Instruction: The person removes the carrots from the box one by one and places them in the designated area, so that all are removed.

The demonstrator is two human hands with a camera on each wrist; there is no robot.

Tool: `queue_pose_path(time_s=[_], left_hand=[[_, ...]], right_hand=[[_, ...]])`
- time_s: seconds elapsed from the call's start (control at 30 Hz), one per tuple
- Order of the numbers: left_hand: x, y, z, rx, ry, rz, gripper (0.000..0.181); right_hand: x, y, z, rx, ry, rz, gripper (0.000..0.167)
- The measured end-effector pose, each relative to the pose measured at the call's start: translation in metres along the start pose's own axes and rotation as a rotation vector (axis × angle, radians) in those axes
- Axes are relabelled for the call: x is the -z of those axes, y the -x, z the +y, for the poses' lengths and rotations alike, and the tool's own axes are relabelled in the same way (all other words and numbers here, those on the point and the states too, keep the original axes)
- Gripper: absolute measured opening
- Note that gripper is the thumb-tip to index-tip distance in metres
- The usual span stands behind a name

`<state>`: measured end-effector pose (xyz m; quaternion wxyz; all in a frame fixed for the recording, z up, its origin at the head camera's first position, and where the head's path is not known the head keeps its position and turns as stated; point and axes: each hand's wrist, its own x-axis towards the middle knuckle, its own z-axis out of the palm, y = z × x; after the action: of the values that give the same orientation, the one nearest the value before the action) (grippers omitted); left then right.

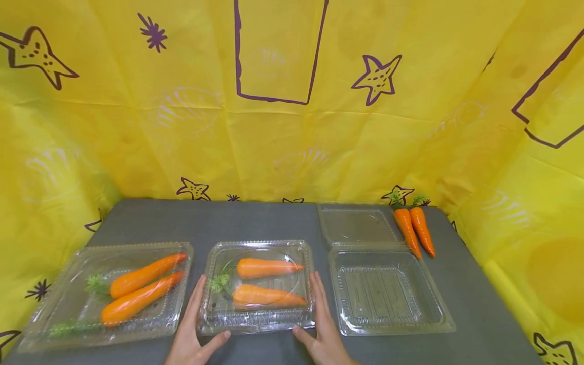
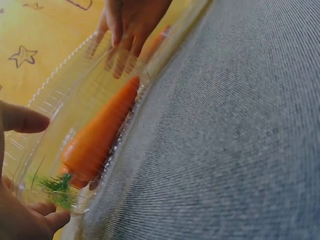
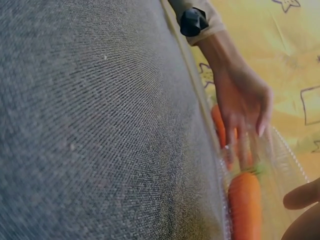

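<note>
A closed clear plastic box [image 1: 260, 320] with two carrots [image 1: 269, 267] inside stands at the middle of the grey table. My left hand [image 1: 193, 324] lies along its left side and my right hand [image 1: 324, 324] along its right, fingers extended at the sides and thumbs by the front edge. The left wrist view shows a carrot [image 2: 100, 130] through the clear wall, with my right hand [image 2: 137, 25] at the far end. In the right wrist view my left hand [image 3: 245, 95] touches the far end of the box, beyond a carrot [image 3: 245, 205].
Left of the hands lies another closed clear box [image 1: 169, 329] with two carrots [image 1: 141, 299]. On the right an empty clear box [image 1: 388, 294] lies with its lid [image 1: 360, 225] folded back. Two loose carrots [image 1: 422, 230] lie at the back right, beside that lid.
</note>
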<state>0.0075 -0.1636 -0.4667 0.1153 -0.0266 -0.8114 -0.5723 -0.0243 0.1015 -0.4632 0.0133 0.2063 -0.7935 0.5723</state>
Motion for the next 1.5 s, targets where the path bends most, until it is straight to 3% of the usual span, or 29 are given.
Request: queue_pose_path(time_s=[0.33, 0.5, 0.6, 0.67, 0.73, 0.9, 1.07, 1.37, 1.5], left_hand=[[-0.004, 0.001, 0.003, 0.022, -0.081, 0.025, 0.108], [-0.008, 0.002, -0.002, -0.083, -0.047, 0.07, 0.094], [-0.011, 0.003, -0.006, -0.195, -0.088, 0.114, 0.083], [-0.013, 0.004, -0.007, -0.234, -0.139, 0.146, 0.077], [-0.015, 0.005, -0.006, -0.23, -0.176, 0.181, 0.072], [-0.017, 0.005, -0.001, -0.15, -0.264, 0.232, 0.063], [-0.017, 0.005, 0.002, -0.118, -0.273, 0.218, 0.064], [-0.016, 0.005, 0.0, -0.14, -0.283, 0.222, 0.066], [-0.017, 0.004, -0.005, -0.199, -0.3, 0.249, 0.07]], right_hand=[[-0.004, -0.001, 0.009, 0.117, 0.084, 0.076, 0.098], [-0.008, 0.0, 0.01, 0.096, 0.071, 0.089, 0.098], [-0.01, 0.001, 0.01, 0.101, 0.082, 0.096, 0.096], [-0.011, 0.001, 0.01, 0.119, 0.101, 0.104, 0.093], [-0.011, 0.001, 0.009, 0.137, 0.127, 0.116, 0.091], [-0.012, 0.003, 0.008, 0.151, 0.207, 0.155, 0.082], [-0.011, 0.003, 0.007, 0.165, 0.244, 0.162, 0.079], [-0.011, -0.002, 0.004, 0.198, 0.347, 0.165, 0.075], [-0.009, -0.004, 0.005, 0.206, 0.371, 0.184, 0.069]])
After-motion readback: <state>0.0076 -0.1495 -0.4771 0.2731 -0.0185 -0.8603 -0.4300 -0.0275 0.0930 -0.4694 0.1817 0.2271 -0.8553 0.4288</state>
